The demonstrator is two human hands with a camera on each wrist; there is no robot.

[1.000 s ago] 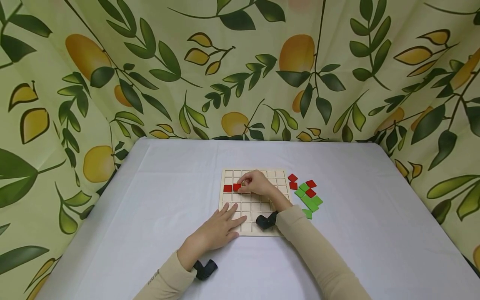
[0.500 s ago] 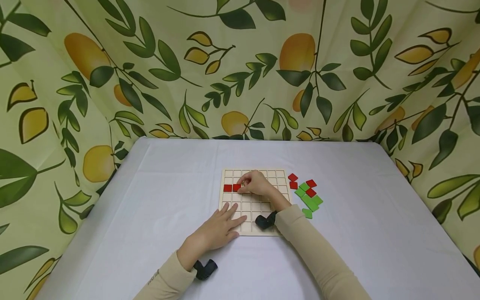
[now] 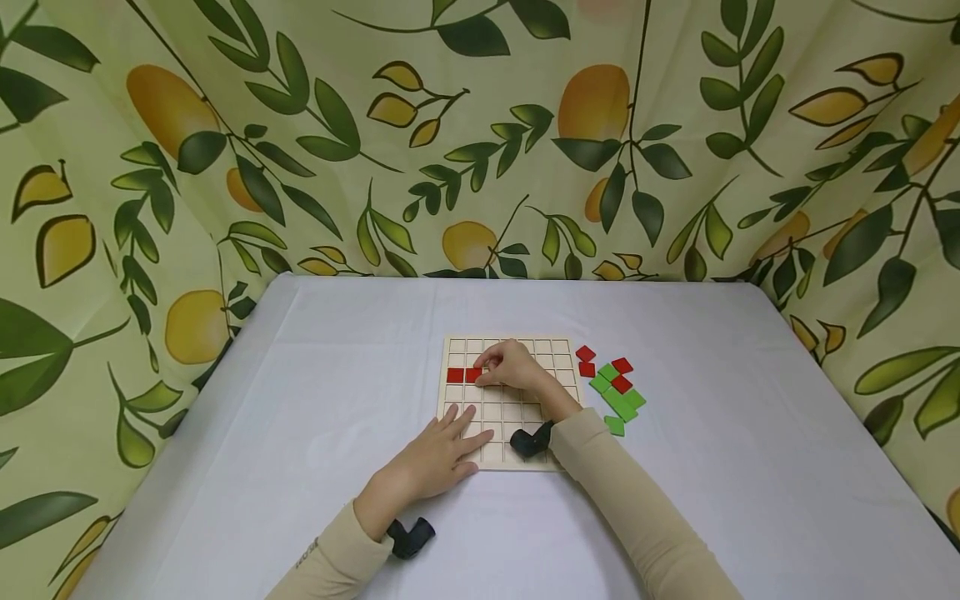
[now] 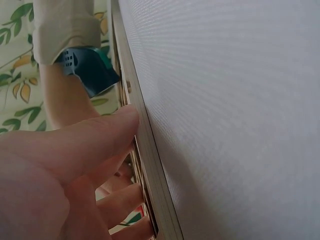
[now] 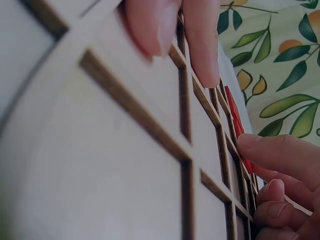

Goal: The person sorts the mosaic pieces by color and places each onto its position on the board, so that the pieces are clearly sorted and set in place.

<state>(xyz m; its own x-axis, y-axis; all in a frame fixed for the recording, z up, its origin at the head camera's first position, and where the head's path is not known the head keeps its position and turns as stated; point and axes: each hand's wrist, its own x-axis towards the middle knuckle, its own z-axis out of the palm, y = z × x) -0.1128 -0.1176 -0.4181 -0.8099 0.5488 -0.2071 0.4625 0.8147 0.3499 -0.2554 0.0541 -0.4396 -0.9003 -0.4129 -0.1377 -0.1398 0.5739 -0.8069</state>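
A wooden grid board [image 3: 502,454] lies on the white cloth. My right hand [image 3: 513,367] reaches over it and pinches a red square tile [image 3: 472,376], which lies flat in a cell. Another red tile [image 3: 455,376] fills the cell to its left. In the right wrist view, a right fingertip touches red [image 5: 248,164] at the board's far side. My left hand [image 3: 431,458] rests spread over the board's near left corner, fingers on the grid. Its thumb [image 4: 117,127] lies against the board's edge in the left wrist view.
Right of the board lie loose red tiles [image 3: 586,354] and several green tiles [image 3: 618,407], some touching or overlapping. Dark camera mounts [image 3: 531,442] sit on both wrists. A leaf-and-fruit patterned curtain [image 3: 480,150] hangs behind and beside the table.
The red tile at my right fingertips was slightly tilted a second ago; it now lies flat in its cell. Both hands have stayed almost still.
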